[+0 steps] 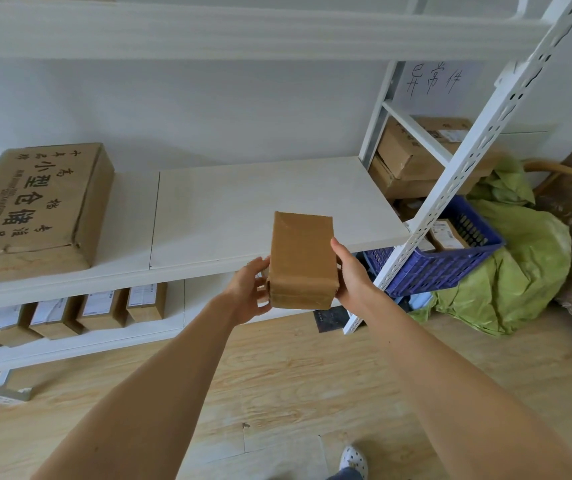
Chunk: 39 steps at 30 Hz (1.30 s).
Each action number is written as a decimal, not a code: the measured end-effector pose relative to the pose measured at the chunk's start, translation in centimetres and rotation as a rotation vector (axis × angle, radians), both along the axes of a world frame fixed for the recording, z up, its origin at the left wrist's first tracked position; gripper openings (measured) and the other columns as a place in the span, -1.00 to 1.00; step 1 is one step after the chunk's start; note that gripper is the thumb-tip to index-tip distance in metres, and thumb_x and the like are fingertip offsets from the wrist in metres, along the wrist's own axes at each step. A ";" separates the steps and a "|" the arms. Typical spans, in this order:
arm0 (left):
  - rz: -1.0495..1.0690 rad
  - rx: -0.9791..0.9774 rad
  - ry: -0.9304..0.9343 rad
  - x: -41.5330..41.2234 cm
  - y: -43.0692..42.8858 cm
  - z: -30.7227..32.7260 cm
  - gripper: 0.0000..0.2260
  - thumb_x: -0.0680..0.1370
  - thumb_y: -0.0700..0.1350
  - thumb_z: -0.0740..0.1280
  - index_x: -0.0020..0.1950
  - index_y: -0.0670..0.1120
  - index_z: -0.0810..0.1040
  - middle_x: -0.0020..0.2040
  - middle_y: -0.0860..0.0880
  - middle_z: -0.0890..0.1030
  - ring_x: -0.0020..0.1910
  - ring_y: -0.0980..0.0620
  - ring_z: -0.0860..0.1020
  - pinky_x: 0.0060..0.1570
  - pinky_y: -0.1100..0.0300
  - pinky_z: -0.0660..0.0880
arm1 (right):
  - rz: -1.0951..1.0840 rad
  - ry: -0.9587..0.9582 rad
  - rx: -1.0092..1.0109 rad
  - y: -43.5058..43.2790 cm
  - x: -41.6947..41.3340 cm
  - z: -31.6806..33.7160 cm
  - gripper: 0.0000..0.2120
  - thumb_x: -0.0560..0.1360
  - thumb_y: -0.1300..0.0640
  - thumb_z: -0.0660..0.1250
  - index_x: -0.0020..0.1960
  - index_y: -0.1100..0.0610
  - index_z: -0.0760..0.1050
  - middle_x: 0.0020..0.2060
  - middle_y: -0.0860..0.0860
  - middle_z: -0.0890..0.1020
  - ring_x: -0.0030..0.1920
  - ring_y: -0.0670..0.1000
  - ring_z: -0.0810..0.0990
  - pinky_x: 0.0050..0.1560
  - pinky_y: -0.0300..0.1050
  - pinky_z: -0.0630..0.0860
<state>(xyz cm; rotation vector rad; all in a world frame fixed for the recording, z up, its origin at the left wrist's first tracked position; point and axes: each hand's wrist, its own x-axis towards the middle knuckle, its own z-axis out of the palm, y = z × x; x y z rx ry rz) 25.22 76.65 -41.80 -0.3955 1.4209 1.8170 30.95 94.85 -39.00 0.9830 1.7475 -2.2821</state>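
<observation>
A small brown taped cardboard parcel is held in the air in front of the white middle shelf, its far end over the shelf's front edge. My left hand grips its near left side, fingers curled under it. My right hand holds the right side, thumb along the edge. Both forearms reach forward from the bottom of the view.
A large flat printed carton lies on the shelf's left. Several small labelled boxes line the lower shelf. The white perforated upright stands right; beyond it are a blue basket, stacked cartons and a green bag. Wooden floor lies below.
</observation>
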 end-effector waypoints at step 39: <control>-0.001 0.043 0.202 1.6 0.8 0.6 -0.43 0.54 0.11 0.41 0.48 0.30 0.25 0.29 -0.02 0.53 0.21 -0.12 0.56 0.17 -0.16 0.53 | 0.277 -0.078 0.198 -0.3 -0.3 1.5 -0.39 0.40 -0.35 0.39 0.30 0.01 0.46 0.12 0.01 0.64 0.16 0.00 0.57 0.32 0.03 0.45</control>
